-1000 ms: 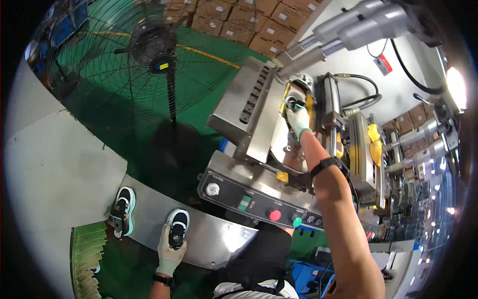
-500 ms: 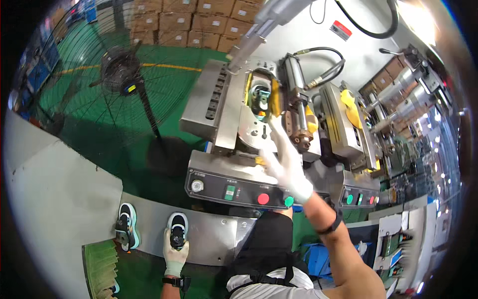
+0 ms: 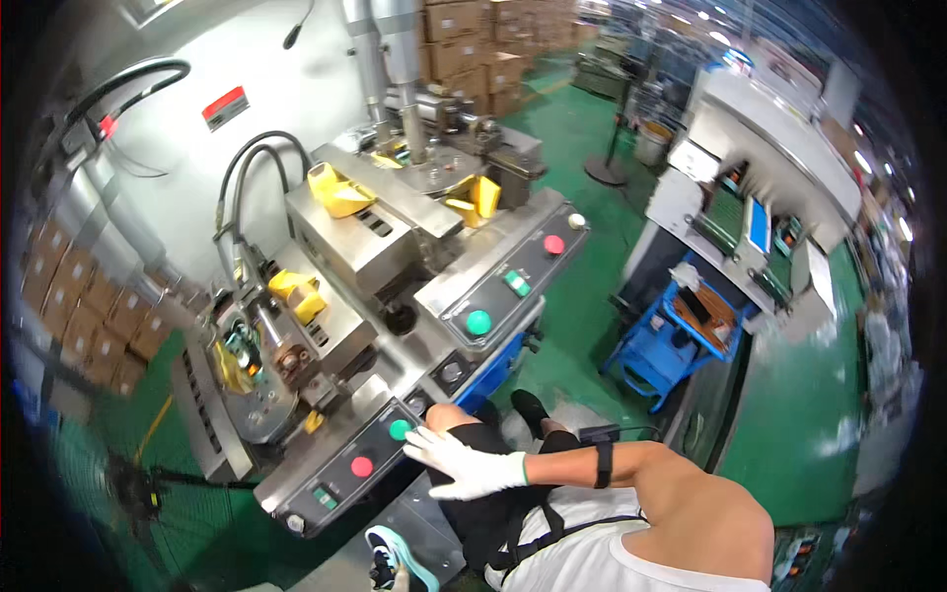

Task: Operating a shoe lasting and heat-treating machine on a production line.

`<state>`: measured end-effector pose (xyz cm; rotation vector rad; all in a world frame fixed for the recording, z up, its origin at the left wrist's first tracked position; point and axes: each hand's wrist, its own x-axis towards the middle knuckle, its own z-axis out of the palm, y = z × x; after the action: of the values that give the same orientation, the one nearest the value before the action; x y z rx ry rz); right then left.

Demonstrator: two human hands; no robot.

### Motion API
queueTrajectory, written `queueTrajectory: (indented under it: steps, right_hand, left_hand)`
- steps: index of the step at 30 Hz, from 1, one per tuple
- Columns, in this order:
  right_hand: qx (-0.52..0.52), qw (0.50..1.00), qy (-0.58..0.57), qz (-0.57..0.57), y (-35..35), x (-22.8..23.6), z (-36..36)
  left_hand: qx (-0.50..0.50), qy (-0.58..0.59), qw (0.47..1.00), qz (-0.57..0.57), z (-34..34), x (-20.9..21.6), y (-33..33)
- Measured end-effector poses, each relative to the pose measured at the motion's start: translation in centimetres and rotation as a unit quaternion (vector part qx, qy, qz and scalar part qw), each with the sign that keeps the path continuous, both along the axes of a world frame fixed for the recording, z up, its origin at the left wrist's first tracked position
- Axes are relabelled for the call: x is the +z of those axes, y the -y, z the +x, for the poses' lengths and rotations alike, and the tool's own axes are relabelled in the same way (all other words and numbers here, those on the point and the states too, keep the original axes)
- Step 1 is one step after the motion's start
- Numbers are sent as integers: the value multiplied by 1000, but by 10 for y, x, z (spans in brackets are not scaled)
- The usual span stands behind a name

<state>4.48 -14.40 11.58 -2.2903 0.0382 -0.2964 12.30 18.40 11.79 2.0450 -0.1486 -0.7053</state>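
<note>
My right hand (image 3: 464,467), in a white glove, reaches over my lap with its fingers outstretched and nothing in them. Its fingertips are beside the green button (image 3: 400,430) of the near control panel; whether they touch it I cannot tell. At the lower edge, a black-and-white sneaker (image 3: 404,555) with pale blue trim shows on the metal shelf (image 3: 426,525). A bit of my gloved left hand (image 3: 401,580) grips the sneaker, most of that hand being cut off by the frame. In the press (image 3: 261,414) to the left, another shoe (image 3: 240,347) sits among the clamps.
A second press panel (image 3: 503,266) with buttons stands to the right of the near one. Yellow pads (image 3: 340,190) lie on the machines. Further right are a blue cart (image 3: 671,335) and a white conveyor machine (image 3: 769,128). A fan (image 3: 138,488) stands lower left, below stacked cartons (image 3: 89,296).
My view has swung to the right. My right hand has drawn back from the press to the panel's green button. The left hand, with the sneaker, is now mostly out of the picture.
</note>
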Motion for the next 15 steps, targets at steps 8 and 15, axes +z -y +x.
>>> queueTrajectory:
  steps: [8,15]
  right_hand:
    - [-167,982,-72,46,-13,29,-160]
    - [-621,713,321,-48,128,58,-238]
  left_hand:
    - [-167,-62,933,-313,-82,44,261]
    - [-571,145,691,-418,-183,126,399]
